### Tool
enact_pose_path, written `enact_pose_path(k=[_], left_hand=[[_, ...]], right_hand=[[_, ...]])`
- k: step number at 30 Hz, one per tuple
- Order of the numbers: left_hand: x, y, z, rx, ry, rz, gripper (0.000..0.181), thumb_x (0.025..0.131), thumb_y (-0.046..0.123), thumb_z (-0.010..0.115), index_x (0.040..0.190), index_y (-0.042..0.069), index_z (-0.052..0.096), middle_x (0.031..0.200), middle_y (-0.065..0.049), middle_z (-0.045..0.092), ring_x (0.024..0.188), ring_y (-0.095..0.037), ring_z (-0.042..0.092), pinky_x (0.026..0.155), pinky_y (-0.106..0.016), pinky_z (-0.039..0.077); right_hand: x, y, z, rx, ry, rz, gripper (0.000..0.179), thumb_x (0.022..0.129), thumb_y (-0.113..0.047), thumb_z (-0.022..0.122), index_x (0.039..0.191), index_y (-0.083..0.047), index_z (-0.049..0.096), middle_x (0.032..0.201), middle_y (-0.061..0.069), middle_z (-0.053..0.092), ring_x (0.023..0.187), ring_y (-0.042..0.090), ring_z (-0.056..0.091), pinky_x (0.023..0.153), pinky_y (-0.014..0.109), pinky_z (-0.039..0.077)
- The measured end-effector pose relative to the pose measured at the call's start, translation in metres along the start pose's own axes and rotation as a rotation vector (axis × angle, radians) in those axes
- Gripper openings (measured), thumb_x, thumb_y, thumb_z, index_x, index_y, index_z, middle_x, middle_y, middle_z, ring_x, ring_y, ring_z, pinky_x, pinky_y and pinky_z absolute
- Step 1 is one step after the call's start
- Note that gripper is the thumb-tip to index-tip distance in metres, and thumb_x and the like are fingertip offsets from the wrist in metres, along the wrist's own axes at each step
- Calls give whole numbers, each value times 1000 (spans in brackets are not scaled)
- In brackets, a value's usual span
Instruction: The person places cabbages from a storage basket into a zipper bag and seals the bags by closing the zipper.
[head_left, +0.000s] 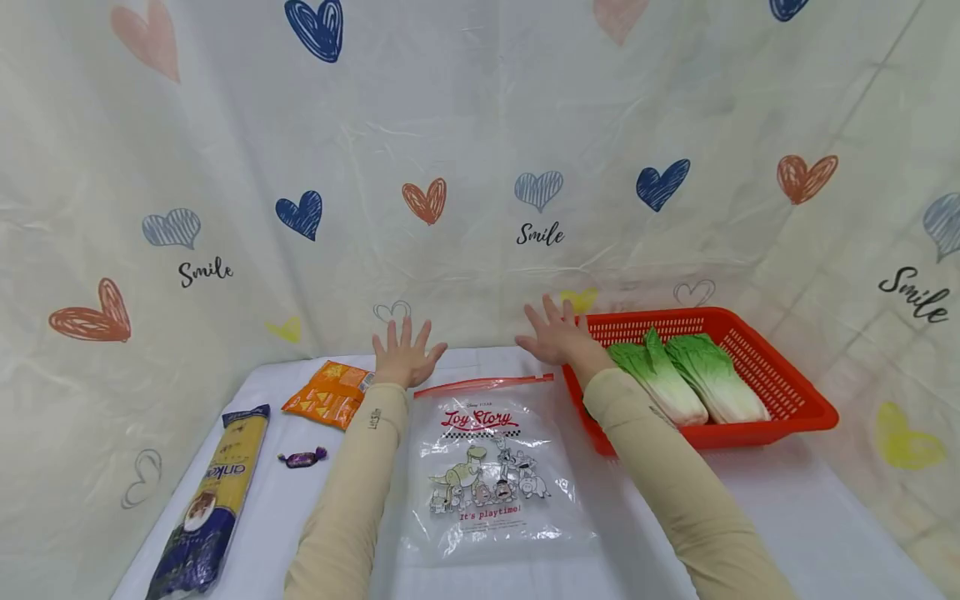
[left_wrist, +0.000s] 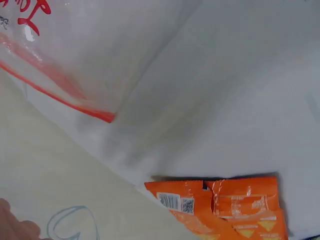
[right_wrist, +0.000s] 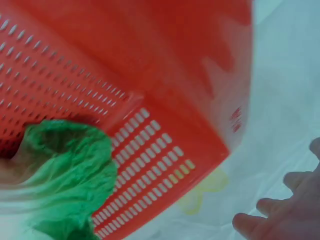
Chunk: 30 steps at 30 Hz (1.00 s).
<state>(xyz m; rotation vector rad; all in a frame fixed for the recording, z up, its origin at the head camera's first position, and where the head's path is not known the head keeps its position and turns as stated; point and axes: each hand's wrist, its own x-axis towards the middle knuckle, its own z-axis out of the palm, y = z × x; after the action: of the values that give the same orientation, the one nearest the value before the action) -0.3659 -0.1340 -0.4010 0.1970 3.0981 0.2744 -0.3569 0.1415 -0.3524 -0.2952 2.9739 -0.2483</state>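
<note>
Toy Story zip bag (head_left: 487, 467) lies flat in the middle of the white-covered bench (head_left: 802, 517), straight in front of you, its print upright to your eye. That central spot probably suits both hands equally: its red zip strip runs along the far edge, close to where your wrists are. You cannot tell from here whether the zip is fastened.

Your left hand (head_left: 405, 354) and right hand (head_left: 561, 333) are both spread, fingers apart and backs upward, gripping nothing, so each thing rests on its own support. Your right forearm crosses the near-left side of the red plastic basket (head_left: 802, 383) in the head view; in the right wrist view, your fingers lie beyond its corner, apart from it.

Inside, two napa cabbages (head_left: 723, 383) lie side by side, leafy ends towards the back, and the raised walls likely keep them from rolling.

On your left, the orange snack packet (head_left: 326, 396) lies near the far edge, apart from the bag. Nearer you are a purple-wrapped candy (head_left: 302, 458) and a long yellow-and-blue packet (head_left: 210, 504) angled along the side, seemingly laid separately so you can reach each one alone.
</note>
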Motion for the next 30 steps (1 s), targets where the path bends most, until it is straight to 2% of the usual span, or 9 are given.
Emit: enact_pose_path(k=[2, 5, 7, 9, 12, 14, 19, 26, 30], left_hand=[[5, 2, 6, -90, -2, 74, 72, 101, 58, 29, 158, 18, 16, 162, -15, 11, 148, -39, 8, 116, -59, 6], [10, 4, 19, -262, -35, 194, 68, 102, 49, 39, 156, 11, 23, 158, -16, 26, 145, -36, 22, 117, -51, 18], [10, 5, 27, -370, -68, 228, 67, 101, 45, 46, 155, 10, 26, 156, -15, 31, 144, -34, 28, 116, -48, 22], [9, 6, 35, -435, -83, 224, 65, 101, 42, 49, 155, 11, 29, 155, -15, 34, 143, -34, 30, 115, -49, 24], [7, 6, 44, -500, -76, 199, 62, 100, 40, 53, 153, 13, 34, 153, -15, 38, 141, -36, 33, 114, -52, 27], [7, 7, 48, -523, -67, 200, 60, 99, 39, 55, 151, 14, 39, 151, -16, 41, 139, -37, 36, 113, -53, 28], [9, 7, 55, -562, -103, 194, 54, 97, 40, 58, 145, 16, 50, 147, -13, 47, 137, -36, 40, 111, -54, 31], [8, 9, 63, -586, -142, 207, 36, 96, 29, 61, 128, 13, 65, 138, -12, 56, 131, -35, 46, 109, -53, 34], [7, 11, 65, -608, -143, 180, 22, 94, 26, 64, 112, 15, 72, 131, -10, 61, 129, -34, 48, 108, -53, 35]], right_hand=[[-2, -2, 0, -5, 35, -29, 72, 100, -48, 44, 157, -14, 19, 162, 18, 4, 146, 45, 1, 114, 63, 7], [-10, -8, -2, -2, 98, -80, 62, 99, -37, 52, 150, -5, 37, 155, 22, 29, 142, 42, 24, 113, 57, 23], [-18, -15, -3, 24, 134, -108, 57, 98, -32, 55, 144, 0, 45, 147, 23, 41, 136, 40, 36, 111, 53, 31], [-28, -22, -5, 75, 155, -133, 54, 97, -30, 57, 141, 2, 49, 142, 23, 48, 132, 39, 43, 110, 50, 35], [-43, -31, -3, 167, 160, -152, 55, 97, -30, 57, 141, 2, 49, 140, 21, 51, 130, 37, 46, 109, 50, 36], [-53, -34, 0, 219, 167, -163, 55, 96, -31, 58, 141, 1, 49, 140, 20, 52, 130, 37, 47, 108, 51, 37], [-71, -42, 15, 325, 186, -167, 56, 95, -31, 61, 142, -2, 49, 139, 18, 54, 125, 36, 53, 103, 51, 43], [-72, -43, 45, 456, 145, -150, 54, 95, -30, 62, 140, -2, 51, 130, 19, 60, 112, 33, 60, 91, 46, 52], [-68, -40, 56, 524, 122, -121, 51, 95, -28, 62, 139, -3, 52, 123, 18, 63, 108, 31, 61, 88, 44, 53]])
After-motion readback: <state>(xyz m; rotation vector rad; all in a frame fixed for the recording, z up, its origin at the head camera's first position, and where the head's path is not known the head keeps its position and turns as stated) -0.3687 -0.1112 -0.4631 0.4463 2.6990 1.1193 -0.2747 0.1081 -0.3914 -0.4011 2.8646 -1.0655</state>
